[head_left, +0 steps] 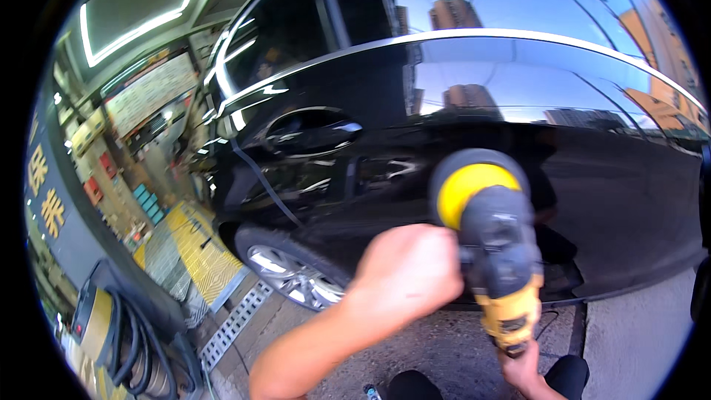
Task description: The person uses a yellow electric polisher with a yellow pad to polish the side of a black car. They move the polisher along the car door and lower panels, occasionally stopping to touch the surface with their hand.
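Note:
I hold a black and yellow car polisher [503, 252] in front of me. Its round pad, with a yellow backing [463, 192], is up against or very close to the lower door panel of a glossy black car [385, 200]; contact cannot be made out. My left hand [411, 263] is closed at the polisher's head, on what seems to be a side handle, mostly hidden by the fist. Around the rear end of the yellow body, my right hand [522, 367] is wrapped, lower and nearer to me. The door handle [315, 133] lies up and left of the pad.
Below left is the car's wheel [292, 274]. A floor drain grate [237, 326] runs beside it, with a yellow mat [204, 252] beyond. A vacuum cleaner with a dark hose [137, 348] stands at lower left, near a grey pillar [81, 215]. A small bottle [372, 392] is by my knees.

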### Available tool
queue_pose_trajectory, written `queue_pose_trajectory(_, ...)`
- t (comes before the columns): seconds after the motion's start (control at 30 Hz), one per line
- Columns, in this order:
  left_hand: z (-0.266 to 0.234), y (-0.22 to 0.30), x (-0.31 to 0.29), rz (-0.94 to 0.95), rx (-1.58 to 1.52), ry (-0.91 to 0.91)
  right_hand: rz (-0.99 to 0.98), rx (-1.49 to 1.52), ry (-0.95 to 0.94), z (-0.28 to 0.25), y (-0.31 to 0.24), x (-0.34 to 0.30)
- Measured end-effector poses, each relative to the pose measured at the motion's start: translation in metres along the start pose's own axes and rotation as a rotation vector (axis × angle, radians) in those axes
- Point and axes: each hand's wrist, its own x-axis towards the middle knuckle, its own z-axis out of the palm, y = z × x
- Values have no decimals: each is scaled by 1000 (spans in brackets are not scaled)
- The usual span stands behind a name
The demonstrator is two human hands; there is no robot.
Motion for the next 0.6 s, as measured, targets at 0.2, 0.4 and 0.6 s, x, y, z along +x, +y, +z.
queue_pose_trajectory(0.2, -17, -31, -38, -441, -10, 265, 54, -356, -151, -4, -74, 49)
queue_pose_trajectory(0.4, 0, 45, 8, -153, 53, 223, -67, 53, 107, -47, -24, 24)
queue_pose_trajectory(0.6, 39, 130, 61, 283, 44, 96, 27, 217, 349, -62, 62, -13)
